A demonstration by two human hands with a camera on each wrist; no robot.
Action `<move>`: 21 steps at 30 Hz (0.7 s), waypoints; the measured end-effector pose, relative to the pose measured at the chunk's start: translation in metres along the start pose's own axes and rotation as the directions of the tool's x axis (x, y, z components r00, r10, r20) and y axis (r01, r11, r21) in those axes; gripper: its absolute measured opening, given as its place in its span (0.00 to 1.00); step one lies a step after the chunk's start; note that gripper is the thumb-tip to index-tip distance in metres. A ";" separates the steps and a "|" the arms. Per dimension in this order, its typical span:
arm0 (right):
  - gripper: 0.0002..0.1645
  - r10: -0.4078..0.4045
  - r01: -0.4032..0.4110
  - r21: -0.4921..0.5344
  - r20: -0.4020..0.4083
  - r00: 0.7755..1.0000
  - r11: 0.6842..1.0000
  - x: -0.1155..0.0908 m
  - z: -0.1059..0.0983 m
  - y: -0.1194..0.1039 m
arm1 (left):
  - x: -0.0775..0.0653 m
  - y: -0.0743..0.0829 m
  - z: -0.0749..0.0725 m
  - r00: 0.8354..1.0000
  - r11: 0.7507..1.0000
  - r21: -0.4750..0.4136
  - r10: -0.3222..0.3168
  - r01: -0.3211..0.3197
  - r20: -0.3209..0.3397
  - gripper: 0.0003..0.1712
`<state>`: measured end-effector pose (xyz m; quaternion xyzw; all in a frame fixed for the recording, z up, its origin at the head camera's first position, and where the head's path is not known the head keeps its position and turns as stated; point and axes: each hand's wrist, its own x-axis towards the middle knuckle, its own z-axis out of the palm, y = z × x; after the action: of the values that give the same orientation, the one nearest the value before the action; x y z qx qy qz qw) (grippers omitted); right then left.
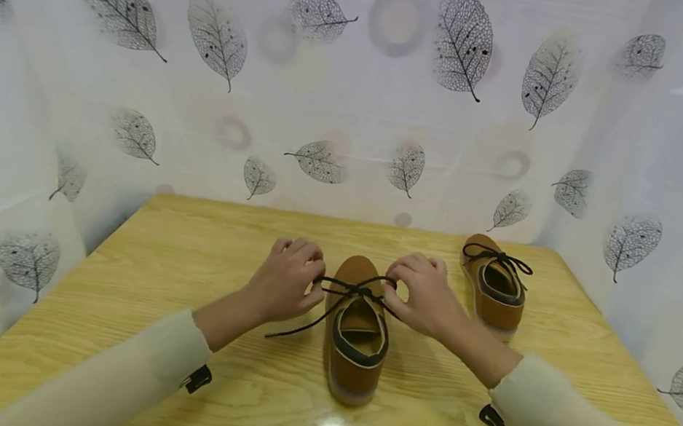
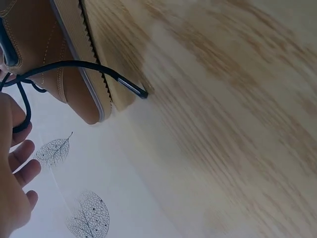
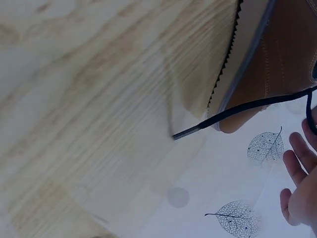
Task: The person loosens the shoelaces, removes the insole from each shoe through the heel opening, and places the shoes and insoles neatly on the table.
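A brown shoe (image 1: 352, 380) with a dark padded collar stands upright mid-table, its toe pointing away from me. Its black shoelace (image 1: 359, 290) is crossed in a bow over the tongue. My left hand (image 1: 288, 279) pinches the loop on the left side, and my right hand (image 1: 423, 295) pinches the loop on the right. The loops are drawn out sideways between the two hands. One loose lace end trails to the lower left; in the left wrist view its tip (image 2: 132, 88) hangs beside the sole. In the right wrist view the other lace tip (image 3: 186, 133) sticks out past the shoe.
A second brown shoe (image 1: 498, 314) with its black lace tied in a bow stands at the back right of the wooden table (image 1: 178, 240). Behind and at both sides hangs a white leaf-patterned curtain (image 1: 359, 98). Dark clips (image 1: 199, 379) show at my sleeves.
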<state>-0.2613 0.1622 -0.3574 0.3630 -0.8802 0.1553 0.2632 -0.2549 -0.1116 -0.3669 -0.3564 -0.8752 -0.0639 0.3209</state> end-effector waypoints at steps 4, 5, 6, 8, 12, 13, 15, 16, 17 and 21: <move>0.06 -0.122 0.106 -0.119 -0.142 0.982 0.987 -0.003 0.006 0.005 | -0.005 -0.003 -0.001 0.999 0.997 0.075 0.027 -0.025 -0.026 0.03; 0.07 -0.152 0.128 -0.150 -0.162 0.975 0.980 -0.003 0.006 0.006 | -0.006 -0.004 -0.001 0.999 0.995 0.098 0.036 -0.033 -0.028 0.04; 0.07 -0.178 0.147 -0.177 -0.175 0.968 0.973 -0.003 0.007 0.007 | -0.007 -0.006 -0.001 0.998 0.991 0.124 0.047 -0.042 -0.032 0.04; 0.07 -0.210 0.169 -0.213 -0.188 0.959 0.962 -0.003 0.007 0.009 | -0.007 -0.007 0.000 0.998 0.985 0.163 0.057 -0.052 -0.029 0.05; 0.06 -0.220 0.173 -0.243 -0.180 0.959 0.954 -0.004 0.006 0.012 | -0.009 -0.011 -0.001 0.998 0.982 0.186 0.050 -0.044 -0.025 0.06; 0.06 -0.215 0.170 -0.243 -0.174 0.961 0.955 -0.005 0.005 0.012 | -0.010 -0.011 -0.002 0.999 0.983 0.180 0.043 -0.038 -0.023 0.06; 0.06 -0.201 0.160 -0.242 -0.159 0.967 0.957 -0.006 0.004 0.014 | -0.012 -0.012 -0.004 0.999 0.985 0.168 0.032 -0.028 -0.021 0.06; 0.06 -0.192 0.152 -0.242 -0.149 0.970 0.958 -0.007 0.003 0.015 | -0.013 -0.013 -0.004 0.999 0.986 0.163 0.026 -0.022 -0.020 0.06; 0.05 -0.179 0.142 -0.241 -0.136 0.974 0.960 -0.008 0.002 0.016 | -0.014 -0.013 -0.005 1.000 0.988 0.157 0.020 -0.017 -0.019 0.06; 0.06 -0.092 0.073 -0.243 -0.066 0.994 0.967 -0.011 -0.002 0.018 | -0.020 -0.017 -0.008 1.000 0.988 0.156 0.001 0.000 -0.008 0.05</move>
<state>-0.2672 0.1818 -0.3635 0.3587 -0.8658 0.0504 0.3453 -0.2512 -0.1385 -0.3708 -0.3302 -0.8761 0.0036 0.3512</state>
